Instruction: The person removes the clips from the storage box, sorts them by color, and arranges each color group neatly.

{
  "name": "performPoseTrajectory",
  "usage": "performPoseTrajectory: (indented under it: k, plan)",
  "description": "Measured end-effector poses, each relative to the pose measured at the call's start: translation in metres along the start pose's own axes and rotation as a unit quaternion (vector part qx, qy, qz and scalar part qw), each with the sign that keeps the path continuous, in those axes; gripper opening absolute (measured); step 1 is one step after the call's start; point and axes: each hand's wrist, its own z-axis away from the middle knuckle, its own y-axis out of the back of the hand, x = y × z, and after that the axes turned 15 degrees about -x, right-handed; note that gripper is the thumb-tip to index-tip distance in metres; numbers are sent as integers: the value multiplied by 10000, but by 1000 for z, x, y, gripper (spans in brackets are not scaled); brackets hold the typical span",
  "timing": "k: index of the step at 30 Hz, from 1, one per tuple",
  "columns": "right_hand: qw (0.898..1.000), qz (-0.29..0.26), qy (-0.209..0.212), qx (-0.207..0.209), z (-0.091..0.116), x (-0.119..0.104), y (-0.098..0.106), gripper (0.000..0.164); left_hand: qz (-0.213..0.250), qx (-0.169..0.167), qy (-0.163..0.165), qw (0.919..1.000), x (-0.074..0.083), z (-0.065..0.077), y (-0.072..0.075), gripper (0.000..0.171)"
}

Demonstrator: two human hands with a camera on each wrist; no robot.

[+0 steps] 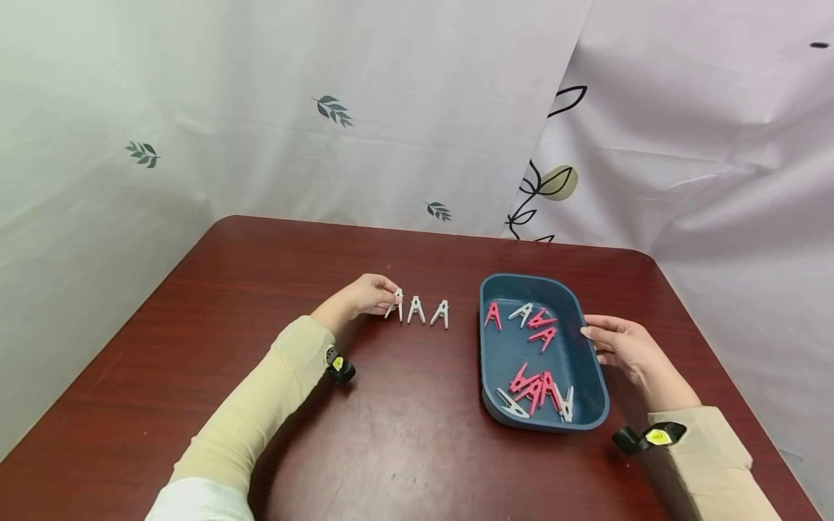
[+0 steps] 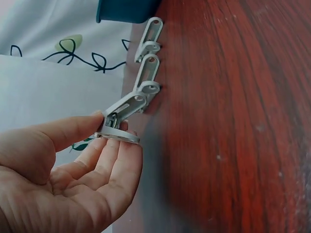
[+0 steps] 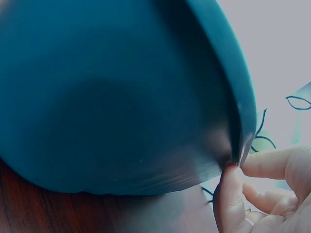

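A white clip (image 1: 399, 305) sits pinched in the left hand (image 1: 368, 295), at the left end of a short row on the counter (image 1: 391, 449).
The left thumb and fingers are together on the clip, beside a middle white clip (image 1: 415, 310) and a right-hand white clip (image 1: 440, 313); whether the held one touches the counter I cannot tell. It looks light, stiff and smooth, probably plastic, so a gentle pinch near the spring should hold it, while squeezing both legs would likely work the spring. The right hand (image 1: 628, 353) has thumb and fingers clamped on the right rim of a blue bin (image 1: 504, 351) holding pink clips (image 1: 543, 336) and more white ones; the bin seems rigid, best held by that rim.
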Motion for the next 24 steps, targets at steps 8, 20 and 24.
performPoseTrajectory:
  k: [8, 20, 24]
  plan:
    - [9998, 204, -65, 55, -1, -1, 0, 12, -76, 129, 188, 9997, -4, -1, 3, 29]
    - [9926, 1165, -226, 249, -2, -1, -2, 57, -488, 252, 286, 9981, -9, -3, 7, 29]
    - [9925, 1177, -220, 254, -3, -3, -2, 55, -594, 257, 284, 9975, -9, -2, 7, 26]
